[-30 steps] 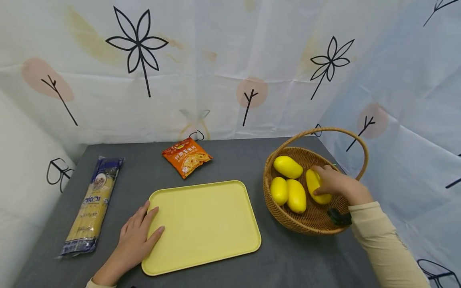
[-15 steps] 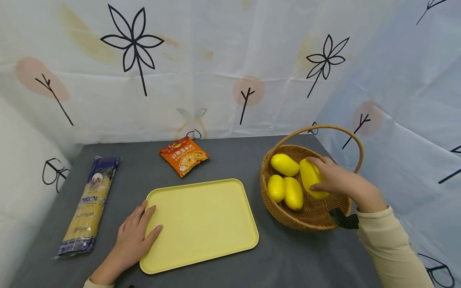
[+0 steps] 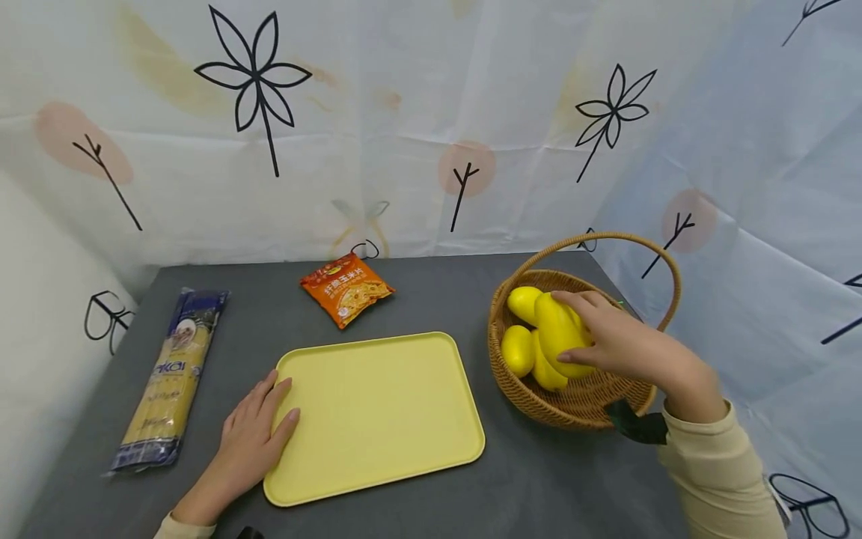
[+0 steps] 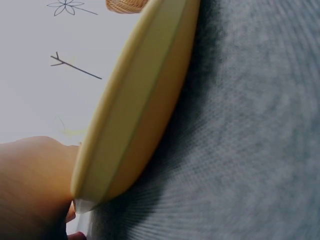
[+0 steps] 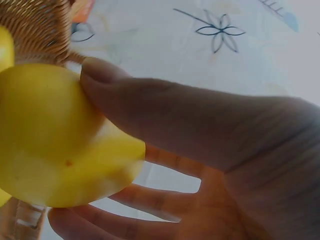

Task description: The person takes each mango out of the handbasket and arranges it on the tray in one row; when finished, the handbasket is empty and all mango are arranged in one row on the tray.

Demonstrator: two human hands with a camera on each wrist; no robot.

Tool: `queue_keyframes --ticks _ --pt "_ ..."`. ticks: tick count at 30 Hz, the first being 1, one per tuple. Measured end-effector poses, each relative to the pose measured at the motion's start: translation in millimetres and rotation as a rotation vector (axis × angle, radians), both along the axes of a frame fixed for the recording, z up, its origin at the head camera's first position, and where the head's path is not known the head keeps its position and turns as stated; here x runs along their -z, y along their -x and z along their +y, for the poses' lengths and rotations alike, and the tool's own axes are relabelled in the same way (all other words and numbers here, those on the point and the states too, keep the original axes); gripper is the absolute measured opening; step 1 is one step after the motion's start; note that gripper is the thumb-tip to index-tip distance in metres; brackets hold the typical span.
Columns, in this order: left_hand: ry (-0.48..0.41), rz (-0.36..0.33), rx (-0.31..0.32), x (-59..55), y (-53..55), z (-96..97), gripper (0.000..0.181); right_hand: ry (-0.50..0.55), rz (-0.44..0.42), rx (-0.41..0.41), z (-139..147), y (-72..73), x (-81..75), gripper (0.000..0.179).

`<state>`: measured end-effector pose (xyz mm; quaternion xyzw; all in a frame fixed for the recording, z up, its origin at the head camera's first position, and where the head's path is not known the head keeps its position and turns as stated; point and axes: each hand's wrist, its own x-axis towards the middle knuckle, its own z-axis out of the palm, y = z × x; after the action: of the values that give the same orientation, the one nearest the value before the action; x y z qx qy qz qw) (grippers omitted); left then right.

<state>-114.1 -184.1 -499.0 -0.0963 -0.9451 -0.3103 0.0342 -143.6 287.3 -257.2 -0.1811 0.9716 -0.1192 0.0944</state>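
My right hand (image 3: 636, 348) grips a yellow mango (image 3: 559, 329), thumb on one side and fingers curled round the other, over the wicker basket (image 3: 532, 404). In the right wrist view the mango (image 5: 50, 140) fills the left half. Other mangoes lie in the basket, partly covered by the held one, such as a mango (image 3: 517, 350) at the left wall. My left hand (image 3: 249, 430) rests with straight fingers along the left edge of the yellow tray (image 3: 377, 412). The left wrist view shows the tray's side (image 4: 135, 110) just above the grey cloth.
An orange snack packet (image 3: 346, 290) lies behind the tray. To the left is a long pack of noodles (image 3: 171, 378) with blue ends. The basket's tall handle (image 3: 609, 236) arches over its far side. A patterned white curtain (image 3: 404, 120) hangs behind the grey table (image 3: 539, 479).
My right hand has lifted the mango off the basket's right side and moved it left, over the other mangoes. The left hand has stayed at the tray's edge.
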Motion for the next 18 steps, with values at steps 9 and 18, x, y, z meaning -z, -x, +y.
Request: queue_keyframes --ticks 9,18 --pt "-0.023 0.025 -0.073 -0.9 2.4 -0.6 0.055 0.059 0.003 -0.059 -16 -6.4 -8.2 0.082" --pt "0.001 0.039 -0.152 -3.3 1.0 -2.5 0.045 0.118 0.007 -0.168 -43 -10.3 -8.6 0.081"
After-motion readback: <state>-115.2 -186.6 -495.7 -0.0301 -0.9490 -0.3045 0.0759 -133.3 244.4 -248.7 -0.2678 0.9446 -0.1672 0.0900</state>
